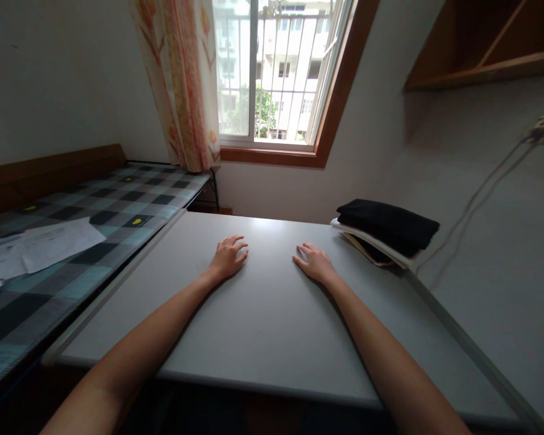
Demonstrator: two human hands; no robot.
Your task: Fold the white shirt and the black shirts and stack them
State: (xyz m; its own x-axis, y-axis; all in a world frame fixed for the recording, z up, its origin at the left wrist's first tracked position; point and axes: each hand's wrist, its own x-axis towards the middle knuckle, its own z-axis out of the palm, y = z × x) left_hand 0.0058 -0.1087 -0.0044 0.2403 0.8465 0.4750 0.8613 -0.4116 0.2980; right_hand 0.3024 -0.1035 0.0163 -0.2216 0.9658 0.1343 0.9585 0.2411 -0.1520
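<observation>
Both arms reach forward over a white table [263, 338]. My left hand [229, 257] rests on the tabletop left of the middle, its fingers apart and nothing in them. Across a gap of bare tabletop lies my right hand [314, 262], also with spread fingers and holding nothing. The thing nearest to my right hand is a stack at the table's far right, where folded black cloth [387, 226] lies on top of folded white cloth [372, 243]. The stack and the hand are apart.
A bed with a checked cover [86, 266] runs along the left, with papers [58, 241] on it. Behind the table are a curtain [188, 84] and a barred window [283, 72]. A wooden shelf [480, 75] and a cord [476, 193] are on the right wall.
</observation>
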